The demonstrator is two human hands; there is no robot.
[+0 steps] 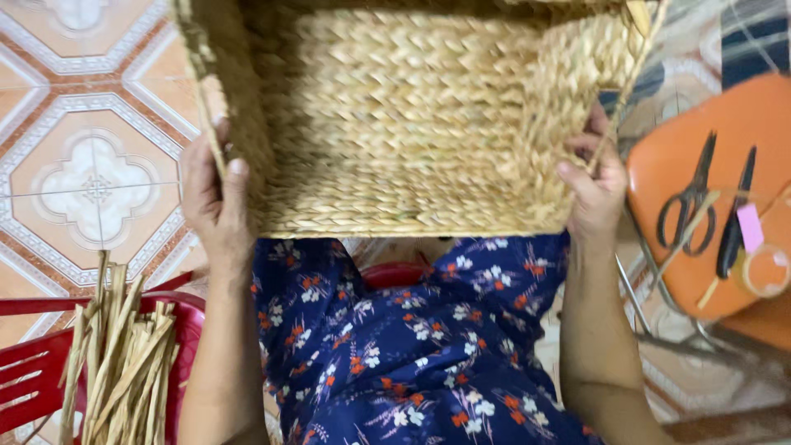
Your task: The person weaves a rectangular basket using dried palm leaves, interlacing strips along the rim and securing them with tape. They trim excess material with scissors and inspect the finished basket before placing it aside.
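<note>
I have the basket gripped at both side walls above my lap, its open side turned toward me so the woven bottom shows. My left hand clamps the left rim, thumb curled inside; my right hand closes on the right rim the same way. I judge this a turn-and-check step in the weaving; shifting it would call for an even grip on both walls. Reeds lie on the red chair at my left, scissors on the orange stool at my right.
</note>
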